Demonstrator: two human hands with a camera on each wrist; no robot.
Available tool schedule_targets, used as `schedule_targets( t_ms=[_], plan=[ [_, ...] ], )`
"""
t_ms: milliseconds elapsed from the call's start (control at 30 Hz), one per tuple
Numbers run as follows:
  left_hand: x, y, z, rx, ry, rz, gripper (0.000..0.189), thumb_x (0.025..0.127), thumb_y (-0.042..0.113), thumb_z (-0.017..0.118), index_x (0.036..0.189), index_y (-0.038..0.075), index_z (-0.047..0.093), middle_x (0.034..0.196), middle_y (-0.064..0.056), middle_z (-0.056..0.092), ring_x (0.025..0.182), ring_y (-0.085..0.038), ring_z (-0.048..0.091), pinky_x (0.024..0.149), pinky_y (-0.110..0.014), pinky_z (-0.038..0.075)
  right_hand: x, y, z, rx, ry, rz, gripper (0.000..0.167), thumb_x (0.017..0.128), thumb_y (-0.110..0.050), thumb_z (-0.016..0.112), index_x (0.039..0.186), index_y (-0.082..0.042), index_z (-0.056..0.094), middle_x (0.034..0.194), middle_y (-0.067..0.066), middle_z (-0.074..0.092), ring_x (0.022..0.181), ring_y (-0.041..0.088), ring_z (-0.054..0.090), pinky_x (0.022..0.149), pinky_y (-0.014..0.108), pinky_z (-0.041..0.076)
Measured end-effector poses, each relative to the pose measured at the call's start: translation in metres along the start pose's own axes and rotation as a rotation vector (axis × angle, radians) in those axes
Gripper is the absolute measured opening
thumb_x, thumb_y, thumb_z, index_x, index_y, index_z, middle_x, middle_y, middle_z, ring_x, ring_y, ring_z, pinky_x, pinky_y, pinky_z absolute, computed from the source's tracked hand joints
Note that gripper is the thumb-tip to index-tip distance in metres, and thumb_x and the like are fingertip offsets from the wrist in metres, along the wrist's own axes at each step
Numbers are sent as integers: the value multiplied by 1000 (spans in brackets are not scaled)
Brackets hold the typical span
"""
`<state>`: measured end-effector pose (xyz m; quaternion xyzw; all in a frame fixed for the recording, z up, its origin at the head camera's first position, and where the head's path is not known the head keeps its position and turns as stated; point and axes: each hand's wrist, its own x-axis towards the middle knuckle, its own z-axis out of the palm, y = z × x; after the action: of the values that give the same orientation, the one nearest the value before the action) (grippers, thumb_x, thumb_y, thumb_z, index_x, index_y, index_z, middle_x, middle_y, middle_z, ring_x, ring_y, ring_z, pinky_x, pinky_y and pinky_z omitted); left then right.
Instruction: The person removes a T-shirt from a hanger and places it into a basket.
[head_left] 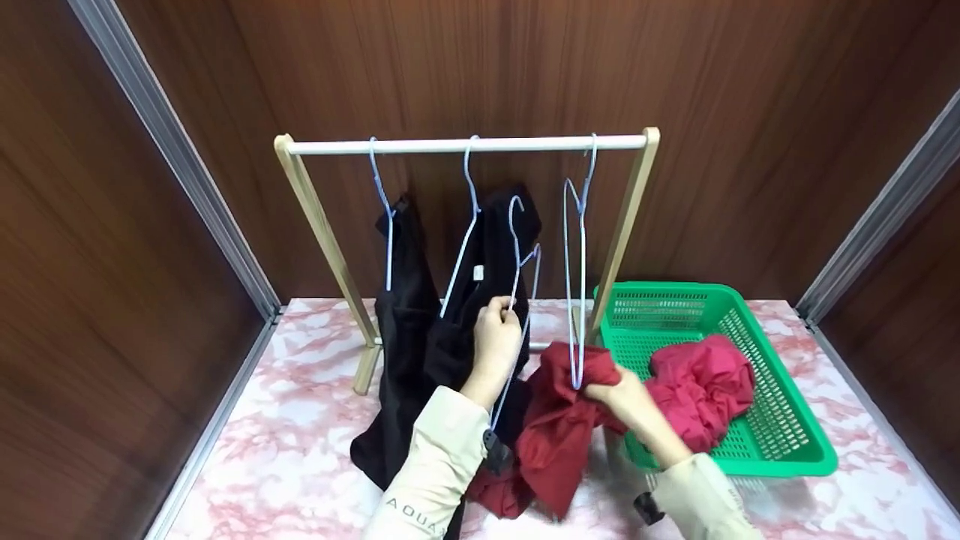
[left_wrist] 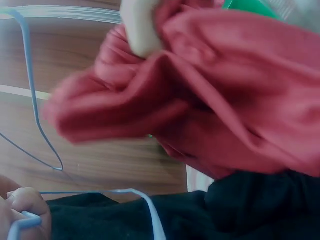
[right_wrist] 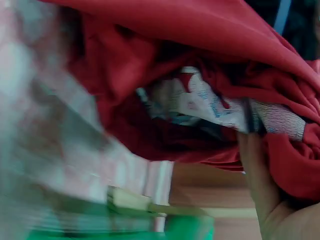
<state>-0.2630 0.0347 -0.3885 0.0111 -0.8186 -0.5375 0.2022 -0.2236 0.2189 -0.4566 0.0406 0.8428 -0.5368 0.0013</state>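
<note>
The red cloth (head_left: 555, 442) hangs in a floppy bunch btwn the black clothes (head_left: 405, 345) and the green basket (head_left: 814, 446), over the worktop (head_left: 240, 465); can't tell if its low end touches down. The R grip (head_left: 622, 391) is closed up on its top part, w/ a finger by the white tag (right_wrist: 200, 102) inside. The L grip (head_left: 497, 337) pinches a loose wire hanger (head_left: 517, 247) on its side, below the hook. Another bare hanger (head_left: 583, 300) hangs from the rail (head_left: 532, 145), its low end right in front of the red cloth. More red cloth, a pinker lump (head_left: 705, 379), sits in the basket. The cloth looks light, soft & prob. a bit slippery, so it'll sag & fold. It won't break, but it could snag on the wire. Best spot to hold it: the open edge nr the tag, w/ fingers in & thumb out, so the hole stays wide. The hanger looks light, thin & kinda stiff, may bend if squashed; hold it nr the neck, under the hook.
</note>
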Motion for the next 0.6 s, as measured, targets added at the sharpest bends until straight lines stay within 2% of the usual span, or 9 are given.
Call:
schedule_targets(
  t_ms=[133,233,367,467,600],
  plan=[
    [0,-1,-2,17,27,25,24,87,2,50,104,-3,66,93,-21,64,93,-36,62,84,-43,48,0,-10,-23,25,-78,-28,44,83,-15,67,121,5,57,110,12,66,86,4,57,80,20,47],
    [1,-1,-2,26,37,35,23,87,2,51,105,-2,66,95,-20,65,93,-35,62,84,-42,48,1,-15,-39,9,-84,-40,46,86,-17,66,124,5,55,111,8,65,85,1,56,80,18,47],
    [1,1,-3,27,51,55,22,88,2,53,105,-1,66,93,-18,64,90,-33,62,83,-41,49,2,-22,-59,67,-7,-20,35,86,-14,64,116,4,57,90,-7,65,76,0,57,74,19,49],
    [0,2,-3,23,64,71,22,88,2,54,106,-2,66,90,-16,62,87,-31,61,83,-40,49,3,-28,-72,121,85,-6,23,86,-11,61,107,0,58,76,-17,59,70,-2,55,69,19,49],
    [1,1,-4,19,66,73,23,89,1,54,108,-2,66,89,-15,62,86,-30,61,83,-40,49,1,-34,-87,182,212,12,10,86,-11,59,95,-11,56,70,-21,54,66,-3,52,65,17,46]
  ],
)
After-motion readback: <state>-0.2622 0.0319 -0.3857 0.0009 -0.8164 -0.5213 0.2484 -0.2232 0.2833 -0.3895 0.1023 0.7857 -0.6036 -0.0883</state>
